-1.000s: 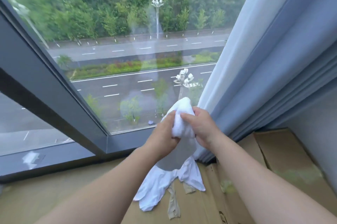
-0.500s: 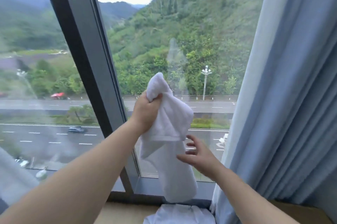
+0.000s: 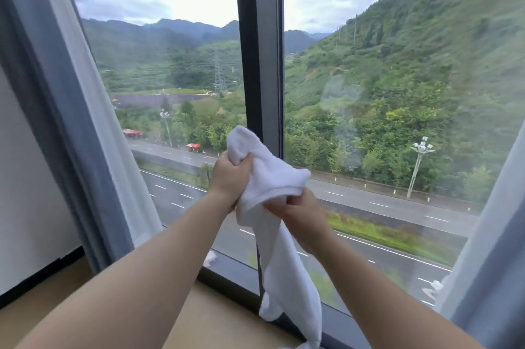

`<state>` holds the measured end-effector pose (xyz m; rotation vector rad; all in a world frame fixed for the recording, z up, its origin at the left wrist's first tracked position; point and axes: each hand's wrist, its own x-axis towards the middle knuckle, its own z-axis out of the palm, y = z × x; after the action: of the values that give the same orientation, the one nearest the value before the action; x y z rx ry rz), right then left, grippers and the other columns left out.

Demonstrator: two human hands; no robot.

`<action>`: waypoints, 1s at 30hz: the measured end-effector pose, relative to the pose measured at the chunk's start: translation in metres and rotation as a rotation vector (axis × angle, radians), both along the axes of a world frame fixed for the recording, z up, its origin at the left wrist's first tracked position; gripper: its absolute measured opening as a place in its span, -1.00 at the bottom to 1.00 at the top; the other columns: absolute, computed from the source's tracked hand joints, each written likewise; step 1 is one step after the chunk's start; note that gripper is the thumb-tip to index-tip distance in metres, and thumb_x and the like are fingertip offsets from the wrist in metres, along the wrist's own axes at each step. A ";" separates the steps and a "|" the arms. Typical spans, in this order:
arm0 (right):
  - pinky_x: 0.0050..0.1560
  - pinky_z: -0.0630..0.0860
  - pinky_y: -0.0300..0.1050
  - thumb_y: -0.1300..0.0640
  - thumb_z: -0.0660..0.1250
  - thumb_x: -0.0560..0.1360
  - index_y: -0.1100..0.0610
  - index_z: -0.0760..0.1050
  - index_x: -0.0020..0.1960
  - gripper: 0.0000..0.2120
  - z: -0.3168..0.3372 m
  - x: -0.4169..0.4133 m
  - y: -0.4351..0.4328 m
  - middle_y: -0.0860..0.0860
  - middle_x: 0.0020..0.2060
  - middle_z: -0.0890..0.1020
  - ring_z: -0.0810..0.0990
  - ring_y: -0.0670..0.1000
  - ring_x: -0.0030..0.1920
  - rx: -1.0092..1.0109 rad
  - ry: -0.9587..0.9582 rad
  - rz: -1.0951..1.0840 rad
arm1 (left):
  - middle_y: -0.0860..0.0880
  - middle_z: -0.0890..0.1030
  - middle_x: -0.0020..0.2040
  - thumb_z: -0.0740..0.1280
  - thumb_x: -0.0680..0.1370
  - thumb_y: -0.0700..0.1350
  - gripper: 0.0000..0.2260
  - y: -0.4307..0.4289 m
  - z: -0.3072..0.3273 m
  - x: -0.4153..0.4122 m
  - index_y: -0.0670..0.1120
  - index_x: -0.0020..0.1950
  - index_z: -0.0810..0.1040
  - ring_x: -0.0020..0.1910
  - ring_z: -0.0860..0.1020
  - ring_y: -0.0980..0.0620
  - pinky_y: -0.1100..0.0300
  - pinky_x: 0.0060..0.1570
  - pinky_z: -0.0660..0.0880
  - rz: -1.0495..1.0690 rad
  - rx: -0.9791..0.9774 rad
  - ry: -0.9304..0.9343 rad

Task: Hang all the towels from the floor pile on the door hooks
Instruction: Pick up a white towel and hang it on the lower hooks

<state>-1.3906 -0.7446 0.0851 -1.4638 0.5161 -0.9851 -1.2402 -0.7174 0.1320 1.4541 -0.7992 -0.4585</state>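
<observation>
At picture centre, in front of the dark vertical window mullion (image 3: 260, 64): a white terry-cloth towel (image 3: 279, 235), held up in both bare hands. Left hand (image 3: 231, 175) at about ten o'clock from the cloth's middle, fingers closed tight around a bunched upper corner, a tuft of it poking up above the fist. Right hand (image 3: 301, 213) just below and toward four o'clock from the left, fingers curled shut and pinching the hemmed edge where the fabric folds over. Between the two hands, a short stretch of towel draped in a soft arch. Below the right hand, the rest of the cloth hanging down in a long narrow strip toward six o'clock, its lower end reaching the dark window sill (image 3: 233, 269) and running out of the bottom of the picture; touching the sill or merely in front of it — cannot tell. Both forearms bare, stretching in from the lower corners. At nine o'clock, a grey-blue heavy curtain (image 3: 56, 121) with a sheer white curtain (image 3: 93, 110) on its window side; at four o'clock, another grey-blue curtain panel (image 3: 494, 277). At seven o'clock, a strip of tan floor (image 3: 85, 286). Beyond the glass, green hillsides, a wet multi-lane road (image 3: 383, 206) and cloudy sky.
</observation>
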 end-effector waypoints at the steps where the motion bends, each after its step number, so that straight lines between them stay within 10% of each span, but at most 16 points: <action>1: -0.04 0.58 0.10 0.19 0.40 0.32 0.18 0.61 -0.06 -0.80 0.005 0.014 0.007 0.17 -0.13 0.68 0.63 0.04 -0.10 -0.008 0.004 -0.009 | -0.08 0.67 -0.04 0.39 0.49 -0.02 -0.80 0.012 0.000 0.013 -0.11 0.02 0.57 -0.03 0.64 -0.06 0.03 -0.02 0.59 -0.005 0.026 0.000; 8: -0.22 0.51 -0.07 0.33 0.18 0.49 0.21 0.57 -0.24 -0.77 0.045 0.112 0.065 0.09 -0.31 0.61 0.57 0.03 -0.25 -0.181 0.163 -0.067 | -0.11 0.49 0.19 0.36 0.52 0.11 -0.46 0.107 0.002 0.107 -0.13 0.36 0.27 0.02 0.57 -0.08 0.06 -0.13 0.58 -0.022 0.238 -0.042; 11: -0.23 0.56 -0.10 0.29 0.25 0.48 0.12 0.61 -0.16 -0.81 0.059 0.154 0.091 0.02 -0.31 0.64 0.62 0.01 -0.24 -0.320 0.271 0.038 | -0.13 0.51 0.27 0.30 0.43 0.30 -0.32 0.158 0.018 0.140 -0.09 0.40 0.34 0.12 0.58 -0.16 -0.01 0.12 0.55 -0.338 0.224 0.041; 14: -0.14 0.59 -0.16 0.31 0.24 0.46 0.03 0.64 0.05 -0.69 0.065 0.201 0.115 -0.05 -0.12 0.68 0.64 -0.09 -0.17 -0.435 0.321 0.101 | -0.07 0.62 0.17 0.37 0.48 0.05 -0.57 0.206 0.028 0.163 -0.03 0.31 0.47 0.14 0.60 -0.08 0.05 0.13 0.54 -0.516 0.241 -0.014; 19: -0.56 0.22 -0.38 0.45 0.09 0.41 0.07 0.60 0.15 -0.50 0.073 0.253 0.141 -0.10 -0.34 0.56 0.31 -0.18 -0.60 -0.480 0.356 0.211 | -0.10 0.67 0.02 0.33 0.50 -0.06 -0.83 0.259 0.019 0.224 0.02 0.07 0.63 0.07 0.62 -0.13 -0.08 0.12 0.55 0.020 0.173 -0.205; 25: -0.44 0.37 -0.31 0.38 0.20 0.45 0.10 0.62 0.06 -0.66 0.087 0.285 0.113 0.02 -0.21 0.61 0.50 0.01 -0.28 -0.588 0.441 0.154 | -0.03 0.62 -0.14 0.32 0.48 -0.11 -0.90 0.317 0.028 0.274 -0.08 -0.05 0.55 -0.15 0.59 -0.03 0.19 -0.18 0.52 0.434 0.257 -0.224; 30: -0.40 0.36 -0.29 0.32 0.27 0.46 0.12 0.63 -0.13 -0.81 0.102 0.318 0.135 -0.03 -0.33 0.56 0.46 -0.06 -0.33 -0.678 0.388 0.363 | 0.03 0.42 0.27 0.40 0.45 -0.15 -0.45 0.328 0.037 0.263 -0.02 0.39 0.27 0.15 0.47 0.01 0.16 0.00 0.43 0.462 0.508 -0.333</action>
<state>-1.0726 -0.6095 0.1872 -2.2874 0.1674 -0.6001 -0.9771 -0.3897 0.1694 2.1615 -0.5930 -0.0594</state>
